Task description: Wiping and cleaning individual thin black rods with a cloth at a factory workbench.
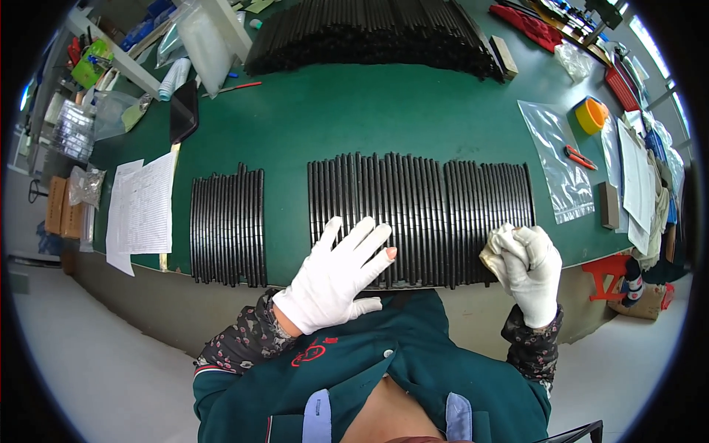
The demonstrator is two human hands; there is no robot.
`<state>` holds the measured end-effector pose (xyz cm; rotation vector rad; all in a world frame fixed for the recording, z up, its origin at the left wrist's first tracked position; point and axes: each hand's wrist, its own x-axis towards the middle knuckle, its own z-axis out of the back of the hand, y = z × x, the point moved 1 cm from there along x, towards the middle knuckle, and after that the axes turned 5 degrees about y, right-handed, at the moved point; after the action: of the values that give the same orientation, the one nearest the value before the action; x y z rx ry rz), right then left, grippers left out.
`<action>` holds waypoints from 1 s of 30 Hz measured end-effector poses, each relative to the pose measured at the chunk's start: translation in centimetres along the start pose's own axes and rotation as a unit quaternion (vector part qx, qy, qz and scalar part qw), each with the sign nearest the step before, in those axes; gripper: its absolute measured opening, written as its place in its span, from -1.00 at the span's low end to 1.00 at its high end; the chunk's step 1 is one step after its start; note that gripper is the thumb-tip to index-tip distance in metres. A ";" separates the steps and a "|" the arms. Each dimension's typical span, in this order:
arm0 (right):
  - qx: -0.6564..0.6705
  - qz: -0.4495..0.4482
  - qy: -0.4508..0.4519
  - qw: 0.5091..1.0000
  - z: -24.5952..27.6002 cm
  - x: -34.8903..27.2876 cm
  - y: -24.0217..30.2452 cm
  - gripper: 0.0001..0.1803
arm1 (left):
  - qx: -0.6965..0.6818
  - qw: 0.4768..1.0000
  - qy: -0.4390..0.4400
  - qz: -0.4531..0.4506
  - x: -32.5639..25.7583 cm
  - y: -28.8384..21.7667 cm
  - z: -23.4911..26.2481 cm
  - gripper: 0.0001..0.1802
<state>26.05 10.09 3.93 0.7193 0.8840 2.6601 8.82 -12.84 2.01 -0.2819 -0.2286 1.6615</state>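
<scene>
A wide row of thin black rods (399, 199) lies side by side along the near edge of the green table. My left hand (332, 277), in a white glove with one fingertip bare, rests with fingers spread over the near ends of the row's left part. At the row's right end is my right hand (533, 277), also gloved in white. Its fingers are closed around a crumpled off-white cloth (489, 258), which touches the rods there. Apart from this row, to the left, lies a smaller group of black rods (227, 229).
A large stack of black rods (369, 37) fills the table's far side. Printed sheets (144, 210) and a dark phone-like slab (184, 112) lie left. To the right are a clear plastic bag (557, 170), a red cutter (580, 157), a yellow tape roll (591, 116) and a small block (608, 205).
</scene>
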 end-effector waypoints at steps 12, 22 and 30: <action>-0.056 0.176 0.101 0.978 -1.6 6.1 3.0 -0.57 | -0.023 0.999 -0.011 -0.028 0.1 0.2 -0.3 -0.18; -0.018 0.413 0.343 0.844 -12.6 11.0 4.7 -0.76 | -0.129 0.989 0.070 0.004 0.0 0.6 -1.7 -0.30; -0.069 0.258 0.206 0.941 -12.0 17.2 3.6 -0.79 | -0.083 0.995 0.028 -0.045 0.5 0.4 -1.2 -0.27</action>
<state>4.86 7.81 4.21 0.4003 0.6480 3.3887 8.75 -12.46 0.71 -0.4368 -0.3331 1.5462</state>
